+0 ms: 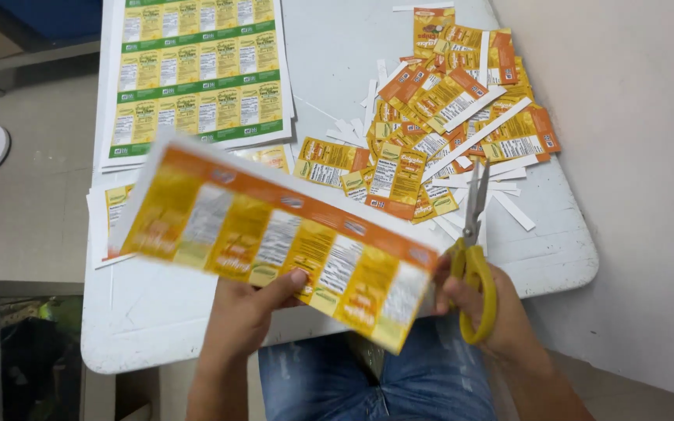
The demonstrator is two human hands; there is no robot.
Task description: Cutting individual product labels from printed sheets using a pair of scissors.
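Note:
My left hand [247, 308] grips the lower edge of a long strip of printed labels [274, 238], orange along the top and yellow below, held tilted above the table. My right hand [493, 308] holds yellow-handled scissors [473, 257] at the strip's right end, blades pointing away from me. Whether the blades touch the paper is unclear.
A white table [337, 47] carries a pile of cut orange and yellow labels [450, 117] with white paper trimmings at the right. Uncut sheets of green and yellow labels [196, 70] lie at the back left. My jeans-clad knees [368, 382] show below the table edge.

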